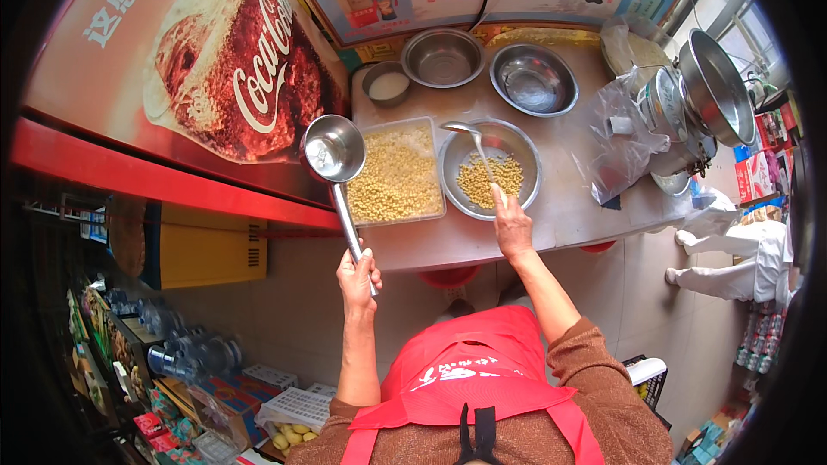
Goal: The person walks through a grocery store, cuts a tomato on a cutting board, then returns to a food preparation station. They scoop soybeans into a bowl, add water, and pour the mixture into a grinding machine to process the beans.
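My left hand (359, 278) grips the handle of a metal ladle (334, 148), whose deep bowl is at the left edge of a clear plastic tub (444, 197) of yellow soybeans (387, 190). My right hand (514, 227) holds a metal spoon (481, 148) by its handle, over a steel bowl (533, 187). Soybeans (478, 184) lie in the bottom of that bowl. The spoon's head reaches the bowl's upper left rim; whether it touches the rim I cannot tell.
Behind stand two steel basins (442, 59) (534, 81) and a small bowl of pale contents (389, 85). A scale with a metal pan (717, 87) and plastic bags (620, 135) are at right. A red cooler (194, 168) borders the table's left. Another person in white trousers (736, 258) is at far right.
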Tool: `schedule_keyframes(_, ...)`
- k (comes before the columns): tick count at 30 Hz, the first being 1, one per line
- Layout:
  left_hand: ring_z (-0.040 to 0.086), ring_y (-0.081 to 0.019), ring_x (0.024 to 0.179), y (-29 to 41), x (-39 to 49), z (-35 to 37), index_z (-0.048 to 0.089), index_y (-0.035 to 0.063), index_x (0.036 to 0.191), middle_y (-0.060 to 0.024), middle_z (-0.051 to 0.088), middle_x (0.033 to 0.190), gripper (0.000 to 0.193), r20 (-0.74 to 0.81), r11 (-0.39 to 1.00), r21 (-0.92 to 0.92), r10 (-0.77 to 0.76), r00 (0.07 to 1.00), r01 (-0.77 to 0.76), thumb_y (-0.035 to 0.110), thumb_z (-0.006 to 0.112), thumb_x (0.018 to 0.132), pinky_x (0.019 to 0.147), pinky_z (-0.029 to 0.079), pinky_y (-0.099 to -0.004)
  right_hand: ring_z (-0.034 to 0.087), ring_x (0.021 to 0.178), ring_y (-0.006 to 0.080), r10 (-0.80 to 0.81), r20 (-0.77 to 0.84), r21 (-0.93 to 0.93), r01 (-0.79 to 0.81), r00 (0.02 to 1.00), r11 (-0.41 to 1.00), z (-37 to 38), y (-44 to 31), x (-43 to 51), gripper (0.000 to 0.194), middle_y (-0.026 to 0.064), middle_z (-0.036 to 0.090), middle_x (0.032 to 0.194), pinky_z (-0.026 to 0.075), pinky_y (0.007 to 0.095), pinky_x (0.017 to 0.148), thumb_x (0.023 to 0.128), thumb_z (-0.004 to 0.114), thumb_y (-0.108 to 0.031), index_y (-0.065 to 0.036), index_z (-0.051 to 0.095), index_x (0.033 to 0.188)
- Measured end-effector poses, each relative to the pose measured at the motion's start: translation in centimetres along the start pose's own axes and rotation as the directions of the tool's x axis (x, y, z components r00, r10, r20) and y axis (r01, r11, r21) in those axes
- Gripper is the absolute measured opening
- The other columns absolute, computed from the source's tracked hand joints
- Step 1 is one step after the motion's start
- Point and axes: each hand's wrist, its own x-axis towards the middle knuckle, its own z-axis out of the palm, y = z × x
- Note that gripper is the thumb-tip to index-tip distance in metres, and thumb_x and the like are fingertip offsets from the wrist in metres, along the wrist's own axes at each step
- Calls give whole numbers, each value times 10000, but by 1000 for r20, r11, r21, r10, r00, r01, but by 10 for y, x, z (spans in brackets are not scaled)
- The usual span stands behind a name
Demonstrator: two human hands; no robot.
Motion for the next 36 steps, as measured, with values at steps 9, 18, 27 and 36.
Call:
schedule_keyframes(9,447,-67,451,2,-12,-15,500,80,1199,12,459,651,315,-4,1000,-5,11,1000,-11,131,621,913,365,370,-205,656,762,268,-163,216,-45,177,963,983,50,-76,78,456,136,578,910,560,351,606,854,519,-53,-97,484,1306)
schedule_keyframes(18,439,-62,443,-4,-20,-32,496,70,1201,19,453,638,325,-49,998,-70,-5,999,1,119,626,908,363,372,-208,673,726,338,119,636,588,-579,762,564,73,-121,52,213,233,656,808,532,446,612,821,558,-167,-51,595,995)
schedule_keyframes(27,442,-63,446,-4,-14,-23,494,66,1224,16,461,651,351,-22,999,-45,-26,999,25,128,629,906,363,374,-205,462,482,54,-159,862,417,-852,481,-316,48,-98,35,141,22,553,729,296,176,350,929,504,-159,-96,565,1039)
schedule_keyframes(36,442,-64,451,0,-11,-8,491,67,1222,17,460,652,348,7,999,-34,-22,1000,22,123,626,906,365,376,-202,477,504,57,-189,804,449,-783,564,-430,20,-103,27,236,27,568,767,307,171,349,949,491,-153,-86,551,1167)
